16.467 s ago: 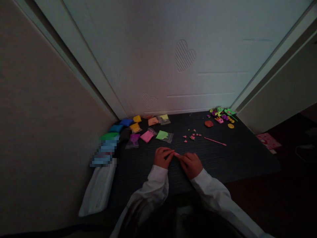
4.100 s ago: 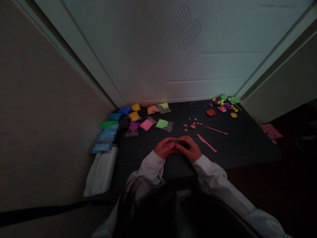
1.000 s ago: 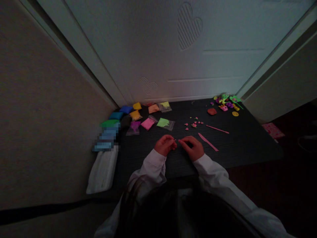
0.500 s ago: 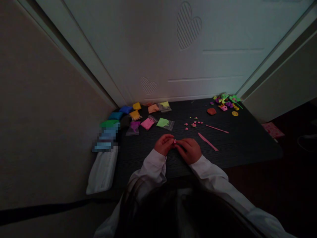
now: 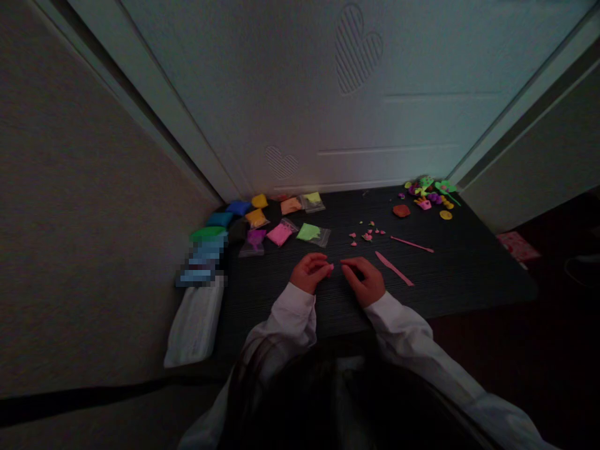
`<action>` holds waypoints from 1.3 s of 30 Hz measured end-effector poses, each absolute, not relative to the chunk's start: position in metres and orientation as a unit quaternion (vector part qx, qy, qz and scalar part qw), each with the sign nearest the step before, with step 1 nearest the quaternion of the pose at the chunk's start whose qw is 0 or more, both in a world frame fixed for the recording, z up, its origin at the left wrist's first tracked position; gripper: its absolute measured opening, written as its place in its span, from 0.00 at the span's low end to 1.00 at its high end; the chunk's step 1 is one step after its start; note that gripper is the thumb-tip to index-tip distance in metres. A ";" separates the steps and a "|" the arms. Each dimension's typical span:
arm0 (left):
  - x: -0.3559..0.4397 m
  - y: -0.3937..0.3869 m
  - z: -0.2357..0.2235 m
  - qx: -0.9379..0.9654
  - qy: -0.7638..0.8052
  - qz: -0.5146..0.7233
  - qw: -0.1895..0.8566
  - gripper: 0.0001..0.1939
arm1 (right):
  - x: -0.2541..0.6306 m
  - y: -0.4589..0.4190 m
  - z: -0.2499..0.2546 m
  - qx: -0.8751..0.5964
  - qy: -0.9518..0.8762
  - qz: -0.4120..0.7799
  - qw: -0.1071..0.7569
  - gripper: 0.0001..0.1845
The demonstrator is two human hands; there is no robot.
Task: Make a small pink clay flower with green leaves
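Over the front middle of the dark table, my left hand pinches a small pink piece of clay between thumb and fingertips. A short gap to its right, my right hand has its thumb and forefinger drawn together; whether a tiny bit sits between them is too small to tell. Beyond the right hand lie several little pink clay pieces. A pink plastic clay knife rests to its right, with a thin pink modelling stick farther back.
Bags of coloured clay, among them pink, light green and purple, lie at the back left. A white packet is at the left edge. A reddish-brown lump and finished clay flowers occupy the back right.
My hands have come apart: the right one moved a little to the right, off the pink clay. The left hand keeps the piece and has hardly moved.
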State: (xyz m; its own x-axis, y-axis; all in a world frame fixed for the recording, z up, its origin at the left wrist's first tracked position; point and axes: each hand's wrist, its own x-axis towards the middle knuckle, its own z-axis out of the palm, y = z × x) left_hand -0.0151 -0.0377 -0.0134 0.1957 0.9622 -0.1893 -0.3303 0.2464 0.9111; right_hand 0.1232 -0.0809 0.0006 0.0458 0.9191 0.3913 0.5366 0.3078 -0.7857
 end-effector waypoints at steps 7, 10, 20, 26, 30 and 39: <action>-0.015 -0.040 -0.014 0.451 0.406 0.465 0.645 0.16 | 0.121 -0.080 -0.002 -0.535 -0.671 0.254 0.446 0.09; -0.016 -0.040 -0.015 0.456 0.412 0.471 0.632 0.15 | 0.121 -0.080 -0.002 -0.535 -0.670 0.257 0.445 0.09; -0.012 -0.045 -0.014 0.463 0.415 0.476 0.622 0.13 | 0.122 -0.079 -0.003 -0.542 -0.661 0.268 0.445 0.11; -0.013 -0.045 -0.014 0.446 0.420 0.465 0.639 0.13 | 0.121 -0.079 -0.004 -0.550 -0.657 0.272 0.437 0.10; -0.013 -0.044 -0.016 0.446 0.410 0.466 0.644 0.14 | 0.122 -0.078 -0.008 -0.554 -0.640 0.270 0.458 0.09; -0.012 -0.045 -0.012 0.431 0.423 0.462 0.649 0.15 | 0.124 -0.078 -0.006 -0.563 -0.629 0.276 0.460 0.09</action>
State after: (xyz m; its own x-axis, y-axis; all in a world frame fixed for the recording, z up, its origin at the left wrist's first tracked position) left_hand -0.0117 -0.0454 -0.0123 0.2144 0.9649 -0.1515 -0.2354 0.2016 0.9508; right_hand 0.1235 -0.0782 -0.0061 0.0567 0.9616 0.2685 0.4534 0.2148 -0.8650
